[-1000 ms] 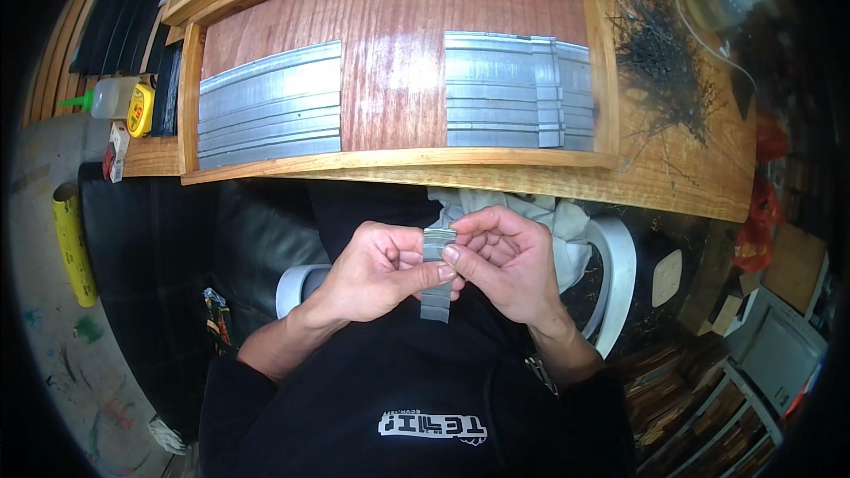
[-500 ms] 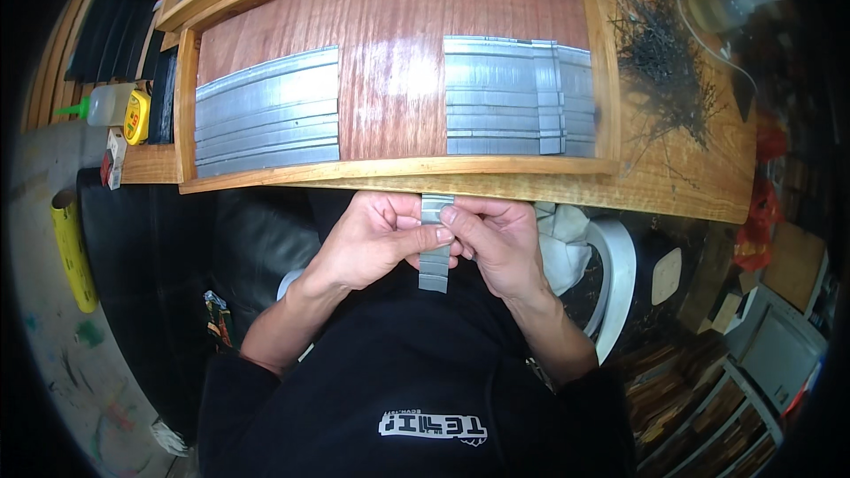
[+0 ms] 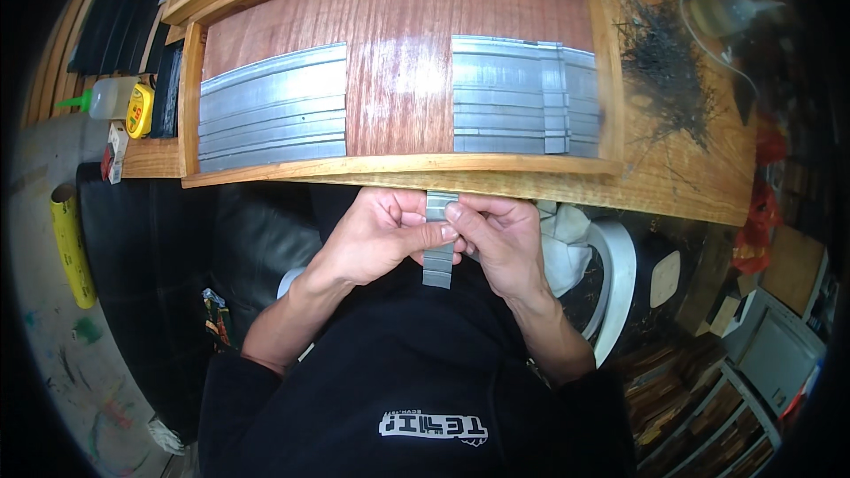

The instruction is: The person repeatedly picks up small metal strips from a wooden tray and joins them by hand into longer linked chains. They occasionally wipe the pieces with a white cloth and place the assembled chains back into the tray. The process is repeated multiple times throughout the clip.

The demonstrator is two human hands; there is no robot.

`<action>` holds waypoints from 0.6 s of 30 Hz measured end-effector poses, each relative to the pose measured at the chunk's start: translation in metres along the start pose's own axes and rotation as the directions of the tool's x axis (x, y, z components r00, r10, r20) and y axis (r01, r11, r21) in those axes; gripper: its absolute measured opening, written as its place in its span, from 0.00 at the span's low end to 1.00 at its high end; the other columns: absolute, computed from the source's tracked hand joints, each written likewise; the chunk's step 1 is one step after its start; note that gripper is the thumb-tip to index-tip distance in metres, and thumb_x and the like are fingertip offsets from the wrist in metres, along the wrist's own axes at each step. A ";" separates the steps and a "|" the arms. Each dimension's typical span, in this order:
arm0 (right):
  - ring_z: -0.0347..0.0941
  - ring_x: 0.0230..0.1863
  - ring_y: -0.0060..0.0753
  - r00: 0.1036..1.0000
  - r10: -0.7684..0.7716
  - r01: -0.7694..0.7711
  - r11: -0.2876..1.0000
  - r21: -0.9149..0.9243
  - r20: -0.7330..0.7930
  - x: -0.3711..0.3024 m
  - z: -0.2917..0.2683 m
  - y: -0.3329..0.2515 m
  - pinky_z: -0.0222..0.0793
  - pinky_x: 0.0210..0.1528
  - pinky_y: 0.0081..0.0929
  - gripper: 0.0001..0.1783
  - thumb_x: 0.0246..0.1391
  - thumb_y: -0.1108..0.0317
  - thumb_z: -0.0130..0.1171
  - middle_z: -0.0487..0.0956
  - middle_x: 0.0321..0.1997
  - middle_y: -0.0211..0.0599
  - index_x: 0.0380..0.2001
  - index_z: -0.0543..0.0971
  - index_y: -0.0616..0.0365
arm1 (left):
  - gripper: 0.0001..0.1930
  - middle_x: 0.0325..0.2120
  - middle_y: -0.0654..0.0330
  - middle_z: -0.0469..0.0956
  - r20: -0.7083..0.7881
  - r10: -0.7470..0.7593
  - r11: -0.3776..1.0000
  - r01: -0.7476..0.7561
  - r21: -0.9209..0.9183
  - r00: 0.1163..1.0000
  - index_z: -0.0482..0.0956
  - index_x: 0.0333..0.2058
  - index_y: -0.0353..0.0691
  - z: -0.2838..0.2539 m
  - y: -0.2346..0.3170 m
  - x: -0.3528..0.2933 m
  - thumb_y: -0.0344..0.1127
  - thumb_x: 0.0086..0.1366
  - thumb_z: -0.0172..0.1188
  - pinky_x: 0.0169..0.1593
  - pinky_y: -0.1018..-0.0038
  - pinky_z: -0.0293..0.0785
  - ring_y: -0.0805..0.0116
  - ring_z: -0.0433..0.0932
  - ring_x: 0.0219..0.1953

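Just below the table's front edge, both my hands pinch one short strip of flat grey metal-looking pieces (image 3: 437, 269). My left hand (image 3: 379, 239) is closed, its thumb lying across the strip's left side and middle. From the right, my right hand (image 3: 498, 243) is closed too, with its thumb pressed on the upper part. The strip's lower end hangs free beneath my thumbs; the fingers behind it are partly hidden. Beyond them, a shallow wooden tray (image 3: 398, 165) holds a left block of grey strips (image 3: 279, 106) and a right block of grey strips (image 3: 505, 93), laid in rows.
Thin dark wires or pins (image 3: 668, 71) lie heaped on the table right of the tray, near a white cable (image 3: 686, 4). At left are a green-tipped bottle (image 3: 111, 99), a yellow tape measure (image 3: 139, 111) and a yellow tube (image 3: 71, 248). A white chair arm (image 3: 617, 279) curves at right.
The view has shifted slightly, so the tray and strip sit a little further right. My hands keep the same hold on the strip.
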State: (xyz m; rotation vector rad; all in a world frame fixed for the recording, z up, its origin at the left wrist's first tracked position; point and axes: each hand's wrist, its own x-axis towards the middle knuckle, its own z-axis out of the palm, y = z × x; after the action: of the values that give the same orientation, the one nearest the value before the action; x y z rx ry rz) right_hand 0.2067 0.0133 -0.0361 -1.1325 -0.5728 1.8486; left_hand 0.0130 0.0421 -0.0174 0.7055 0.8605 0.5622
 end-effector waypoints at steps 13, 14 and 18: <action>0.74 0.49 0.34 0.843 -0.355 0.529 0.689 -0.495 0.405 -0.022 -0.016 0.023 0.76 0.49 0.28 0.64 0.40 0.62 0.86 0.71 0.55 0.44 0.74 0.58 0.73 | 0.12 0.38 0.54 0.89 -0.010 -0.065 0.997 0.065 -0.034 0.998 0.84 0.52 0.33 0.001 0.003 -0.001 0.27 0.71 0.66 0.38 0.78 0.85 0.68 0.89 0.37; 0.74 0.49 0.32 0.845 -0.345 0.519 0.713 -0.471 0.408 -0.021 -0.015 0.016 0.76 0.49 0.27 0.59 0.43 0.64 0.84 0.72 0.54 0.43 0.72 0.60 0.73 | 0.12 0.38 0.54 0.89 -0.009 -0.062 0.998 0.061 -0.013 0.998 0.84 0.51 0.33 0.000 0.003 -0.001 0.27 0.71 0.66 0.38 0.77 0.86 0.68 0.89 0.37; 0.79 0.45 0.27 0.936 -0.219 0.287 0.928 -0.237 0.276 -0.016 -0.011 -0.002 0.78 0.47 0.23 0.38 0.57 0.73 0.74 0.77 0.50 0.41 0.66 0.68 0.73 | 0.12 0.37 0.55 0.89 -0.033 -0.110 0.994 0.110 -0.011 0.993 0.84 0.51 0.33 0.003 0.010 -0.004 0.27 0.71 0.66 0.37 0.78 0.85 0.68 0.89 0.36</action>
State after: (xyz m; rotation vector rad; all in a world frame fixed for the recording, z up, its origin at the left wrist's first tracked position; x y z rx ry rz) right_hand 0.2207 0.0001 -0.0324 -0.9533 -1.0969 1.7258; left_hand 0.0114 0.0448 -0.0065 0.6379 0.9222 0.4800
